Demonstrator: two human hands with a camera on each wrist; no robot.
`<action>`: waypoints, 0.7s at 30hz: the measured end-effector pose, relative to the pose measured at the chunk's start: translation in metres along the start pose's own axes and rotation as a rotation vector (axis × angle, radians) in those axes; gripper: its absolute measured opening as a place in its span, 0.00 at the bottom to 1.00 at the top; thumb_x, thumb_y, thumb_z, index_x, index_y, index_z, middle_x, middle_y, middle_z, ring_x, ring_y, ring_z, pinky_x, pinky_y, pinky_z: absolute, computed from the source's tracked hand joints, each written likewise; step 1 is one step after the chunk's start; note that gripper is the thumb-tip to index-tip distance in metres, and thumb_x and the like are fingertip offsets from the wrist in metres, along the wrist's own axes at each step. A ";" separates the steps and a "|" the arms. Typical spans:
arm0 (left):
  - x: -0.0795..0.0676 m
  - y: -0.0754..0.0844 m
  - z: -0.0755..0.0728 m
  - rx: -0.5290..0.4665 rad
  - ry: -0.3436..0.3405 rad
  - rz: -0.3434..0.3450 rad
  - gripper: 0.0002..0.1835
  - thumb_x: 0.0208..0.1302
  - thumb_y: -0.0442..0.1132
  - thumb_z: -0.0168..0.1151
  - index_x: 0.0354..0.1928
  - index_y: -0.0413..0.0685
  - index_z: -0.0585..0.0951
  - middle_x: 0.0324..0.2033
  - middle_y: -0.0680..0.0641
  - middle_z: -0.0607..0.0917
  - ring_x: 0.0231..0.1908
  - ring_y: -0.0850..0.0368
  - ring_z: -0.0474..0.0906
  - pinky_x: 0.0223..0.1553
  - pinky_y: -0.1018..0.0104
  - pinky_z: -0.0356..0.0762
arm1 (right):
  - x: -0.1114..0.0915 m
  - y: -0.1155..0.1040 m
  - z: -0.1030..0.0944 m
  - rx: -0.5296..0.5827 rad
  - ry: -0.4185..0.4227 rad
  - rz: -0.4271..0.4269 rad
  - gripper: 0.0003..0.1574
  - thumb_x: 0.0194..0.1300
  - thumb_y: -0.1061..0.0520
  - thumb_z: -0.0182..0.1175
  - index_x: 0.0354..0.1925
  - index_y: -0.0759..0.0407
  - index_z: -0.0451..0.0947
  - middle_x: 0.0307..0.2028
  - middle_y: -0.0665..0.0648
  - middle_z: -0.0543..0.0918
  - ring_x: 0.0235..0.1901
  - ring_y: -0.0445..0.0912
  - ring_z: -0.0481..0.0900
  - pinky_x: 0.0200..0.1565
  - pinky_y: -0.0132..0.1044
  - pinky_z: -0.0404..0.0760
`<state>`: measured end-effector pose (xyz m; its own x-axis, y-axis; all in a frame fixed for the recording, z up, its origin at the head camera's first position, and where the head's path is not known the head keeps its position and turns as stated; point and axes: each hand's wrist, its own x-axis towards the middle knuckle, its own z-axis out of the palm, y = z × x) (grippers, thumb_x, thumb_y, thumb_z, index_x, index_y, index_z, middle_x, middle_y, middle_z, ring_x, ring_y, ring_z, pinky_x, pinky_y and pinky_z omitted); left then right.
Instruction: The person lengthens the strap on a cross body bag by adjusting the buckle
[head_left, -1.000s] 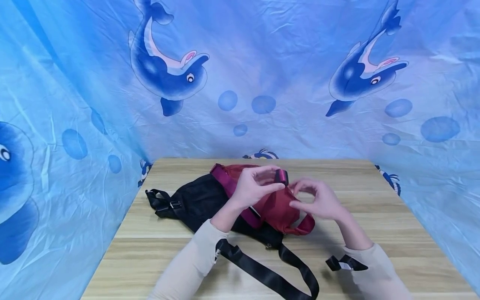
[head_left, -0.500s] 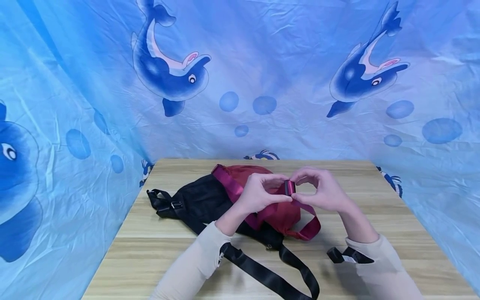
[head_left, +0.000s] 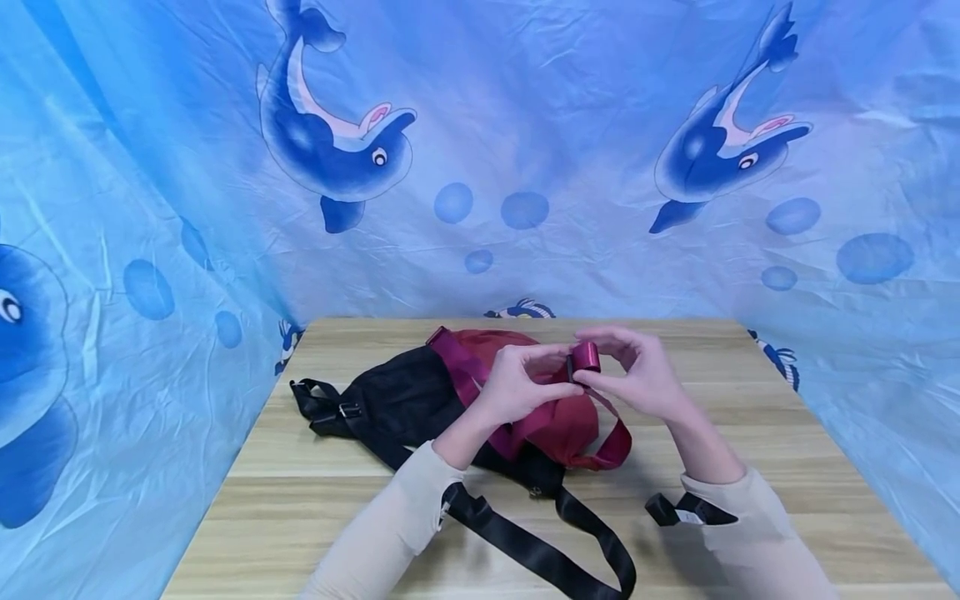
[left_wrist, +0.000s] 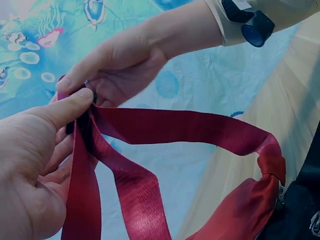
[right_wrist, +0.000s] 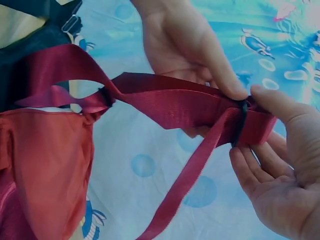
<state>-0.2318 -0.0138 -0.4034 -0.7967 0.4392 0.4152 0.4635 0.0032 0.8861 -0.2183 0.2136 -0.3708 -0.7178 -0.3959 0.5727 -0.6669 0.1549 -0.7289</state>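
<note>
A maroon webbing strap [right_wrist: 170, 105] runs from a red fabric bag [head_left: 558, 429] up to a black slide buckle [right_wrist: 241, 122], both lifted above the table. Thumb and fingers of my left hand [head_left: 517, 385] pinch the strap at the buckle's left side. From the right, my right hand [head_left: 637, 375] pinches the webbing loop [head_left: 587, 357] that sticks out of the buckle. The strap's loose tail hangs down in the right wrist view. Fingers partly cover the buckle in the left wrist view.
Beneath the red bag lies a black bag [head_left: 405, 400], its long black strap [head_left: 525, 546] curling toward the table's front. Wood-grain table [head_left: 750, 433] extends on both sides. A blue dolphin-print curtain [head_left: 480, 125] surrounds the table's back and sides.
My right hand, apart from the buckle a second ago, has come in and now pinches the strap loop. That loop has turned and now stands out on the buckle's right side.
</note>
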 end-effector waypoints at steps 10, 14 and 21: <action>0.003 -0.002 -0.002 0.010 -0.009 -0.012 0.25 0.62 0.37 0.80 0.62 0.45 0.87 0.54 0.42 0.92 0.53 0.54 0.91 0.58 0.57 0.89 | 0.006 -0.002 0.005 0.150 0.112 0.014 0.30 0.59 0.78 0.72 0.59 0.75 0.79 0.49 0.50 0.91 0.49 0.39 0.89 0.51 0.28 0.88; 0.005 -0.003 -0.002 0.021 0.001 -0.013 0.25 0.62 0.39 0.80 0.61 0.47 0.88 0.52 0.44 0.93 0.53 0.55 0.91 0.58 0.59 0.89 | 0.008 -0.003 0.009 0.160 0.216 0.007 0.27 0.59 0.76 0.73 0.57 0.75 0.82 0.46 0.50 0.93 0.47 0.39 0.91 0.50 0.28 0.89; 0.005 0.001 -0.008 -0.043 0.047 -0.043 0.23 0.62 0.36 0.80 0.60 0.46 0.88 0.52 0.41 0.92 0.51 0.53 0.92 0.55 0.62 0.90 | -0.008 0.015 0.016 0.082 0.137 0.076 0.41 0.52 0.79 0.76 0.64 0.74 0.74 0.49 0.44 0.89 0.51 0.37 0.89 0.56 0.27 0.87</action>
<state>-0.2380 -0.0186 -0.3988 -0.8333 0.3965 0.3853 0.4127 -0.0177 0.9107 -0.2193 0.2044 -0.3921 -0.7899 -0.2580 0.5563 -0.5950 0.1032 -0.7971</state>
